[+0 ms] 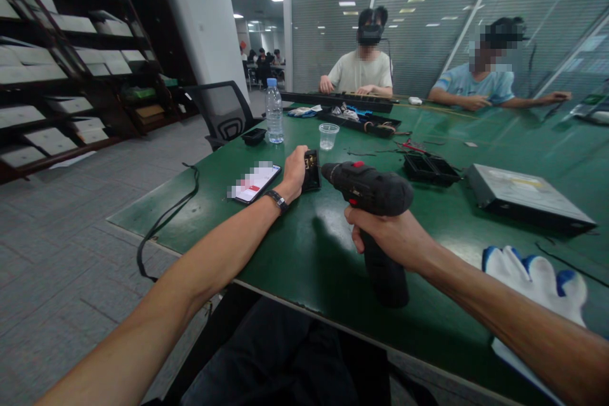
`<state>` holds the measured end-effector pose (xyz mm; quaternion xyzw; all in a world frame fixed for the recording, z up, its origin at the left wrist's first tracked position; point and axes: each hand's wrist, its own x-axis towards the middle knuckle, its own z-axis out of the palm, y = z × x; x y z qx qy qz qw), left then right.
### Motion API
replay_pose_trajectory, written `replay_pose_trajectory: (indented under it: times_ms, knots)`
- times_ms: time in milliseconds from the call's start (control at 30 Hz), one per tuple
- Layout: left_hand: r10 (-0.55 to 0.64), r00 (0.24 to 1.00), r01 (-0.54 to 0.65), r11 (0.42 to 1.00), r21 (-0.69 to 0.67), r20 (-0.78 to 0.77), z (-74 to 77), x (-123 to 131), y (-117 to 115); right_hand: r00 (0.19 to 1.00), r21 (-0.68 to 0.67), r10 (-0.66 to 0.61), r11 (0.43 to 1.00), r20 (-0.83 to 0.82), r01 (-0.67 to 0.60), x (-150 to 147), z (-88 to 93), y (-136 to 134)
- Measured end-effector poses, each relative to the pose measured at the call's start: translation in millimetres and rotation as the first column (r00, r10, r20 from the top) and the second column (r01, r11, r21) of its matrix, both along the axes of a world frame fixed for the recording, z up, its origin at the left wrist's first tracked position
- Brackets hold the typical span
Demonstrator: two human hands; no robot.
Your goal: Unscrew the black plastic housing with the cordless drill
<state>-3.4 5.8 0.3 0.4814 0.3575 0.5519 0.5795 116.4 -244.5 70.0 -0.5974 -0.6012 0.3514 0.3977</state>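
My right hand (380,231) is wrapped round the grip of a black cordless drill (380,190) with red details. Its chuck points left, and no bit can be made out in it. My left hand (295,171) grips a small black box (311,170) by its left side, with its fingers partly hidden. Small gold-coloured bits show inside the box, too small to name. The drill's nose is close to the right of the box, seemingly apart from it. A phone (257,181) with a lit screen lies just left of my left hand.
A water bottle (275,111), a clear plastic cup (328,136) and a small black tray (254,136) stand beyond my left hand. To the right are black trays (431,168), a metal box (530,196) and white-blue gloves (533,279). Two people sit across the green table (285,247).
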Motion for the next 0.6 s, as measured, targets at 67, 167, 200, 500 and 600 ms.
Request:
replay_pose_trajectory:
  times_ms: [67,167,200,500,600]
  knots:
    - [0.011,1.000,-0.011,1.000,0.002,0.010,-1.0,-0.1,0.5,1.000,-0.005,0.000,1.000,-0.002,0.000,0.8,-1.4,0.0]
    - [0.008,1.000,-0.008,1.000,-0.002,0.007,-2.3,-0.4,1.4,1.000,-0.013,-0.002,1.000,-0.011,0.002,1.0,-1.3,-1.0]
    - [0.006,1.000,-0.006,1.000,-0.004,0.004,-2.5,-0.5,1.5,1.000,-0.014,-0.004,1.000,-0.014,0.004,0.7,-0.8,-1.5]
    - [0.002,1.000,-0.002,1.000,-0.008,0.000,0.7,0.4,-1.8,1.000,-0.013,-0.009,1.000,-0.021,0.009,-2.1,2.8,-2.2]
    - [0.014,1.000,-0.014,1.000,-0.006,-0.014,0.7,0.4,-1.8,1.000,-0.007,-0.008,1.000,-0.018,0.008,-1.9,2.7,-2.3]
